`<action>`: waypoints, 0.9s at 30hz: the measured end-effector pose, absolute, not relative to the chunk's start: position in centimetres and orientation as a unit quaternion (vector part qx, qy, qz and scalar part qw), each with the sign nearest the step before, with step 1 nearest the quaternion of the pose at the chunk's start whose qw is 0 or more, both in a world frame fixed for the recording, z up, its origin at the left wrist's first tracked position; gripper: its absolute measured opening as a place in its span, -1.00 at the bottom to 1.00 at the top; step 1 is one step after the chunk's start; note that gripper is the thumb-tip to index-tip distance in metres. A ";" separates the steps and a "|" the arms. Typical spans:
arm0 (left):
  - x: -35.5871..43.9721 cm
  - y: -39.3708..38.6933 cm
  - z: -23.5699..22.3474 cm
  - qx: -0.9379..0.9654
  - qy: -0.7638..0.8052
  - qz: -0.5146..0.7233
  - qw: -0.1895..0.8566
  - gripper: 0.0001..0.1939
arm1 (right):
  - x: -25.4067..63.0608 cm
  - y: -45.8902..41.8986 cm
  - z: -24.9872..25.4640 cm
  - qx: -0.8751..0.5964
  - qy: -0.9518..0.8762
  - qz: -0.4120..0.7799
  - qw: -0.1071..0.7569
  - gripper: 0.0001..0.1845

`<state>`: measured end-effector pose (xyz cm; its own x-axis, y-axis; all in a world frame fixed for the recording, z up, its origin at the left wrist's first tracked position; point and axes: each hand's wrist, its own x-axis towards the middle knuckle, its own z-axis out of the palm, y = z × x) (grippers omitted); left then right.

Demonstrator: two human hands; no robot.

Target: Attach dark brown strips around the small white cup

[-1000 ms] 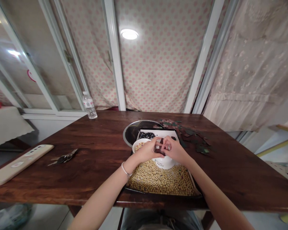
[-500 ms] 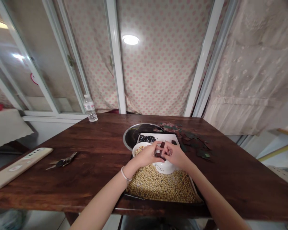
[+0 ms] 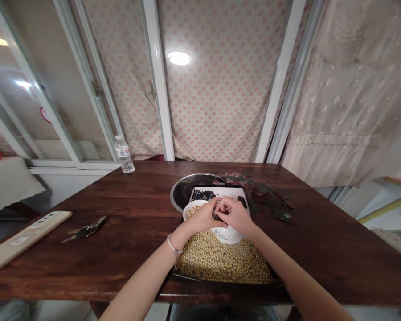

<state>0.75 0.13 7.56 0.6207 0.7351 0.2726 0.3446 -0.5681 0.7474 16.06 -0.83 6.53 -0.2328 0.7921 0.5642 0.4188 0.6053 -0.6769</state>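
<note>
- Okay, dark wooden table (image 3: 70, 196), black tray (image 3: 187, 277) heaped with soybeans (image 3: 223, 261): working this low over the tray is smart.
- Left hand (image 3: 202, 217) and right hand (image 3: 235, 216) hover above a white bowl (image 3: 227, 236).
- Fingers (image 3: 220, 206) meet, clamped on a small dark piece (image 3: 214, 215), mostly hidden; keep that pinch tight.

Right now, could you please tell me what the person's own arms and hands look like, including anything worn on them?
The left forearm and right forearm are bare, without sleeves, and neither the left hand nor the right hand wears gloves. A thin bracelet of white beads circles the left wrist.
</note>
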 end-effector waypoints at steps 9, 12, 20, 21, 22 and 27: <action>0.9 0.1 7.3 0.828 0.337 0.289 0.342 -0.25 | 20.9 -0.6 6.3 -0.416 -0.737 0.242 0.474 -0.98; 0.9 -0.1 7.4 0.826 0.343 0.287 0.342 -0.26 | 21.5 -0.5 5.9 -0.416 -0.748 0.261 0.446 -0.95; 0.8 0.2 7.2 0.824 0.345 0.285 0.346 -0.27 | 20.5 -1.0 5.5 -0.408 -0.756 0.285 0.426 -0.86; 0.8 0.2 7.1 0.825 0.344 0.285 0.346 -0.27 | 20.4 -0.9 5.5 -0.411 -0.751 0.281 0.434 -0.84; 0.8 0.2 7.1 0.825 0.342 0.286 0.347 -0.28 | 20.3 -0.8 5.5 -0.413 -0.747 0.278 0.441 -0.83; 0.8 0.2 7.2 0.830 0.329 0.285 0.348 -0.37 | 19.6 -0.4 5.3 -0.411 -0.748 0.271 0.445 -0.83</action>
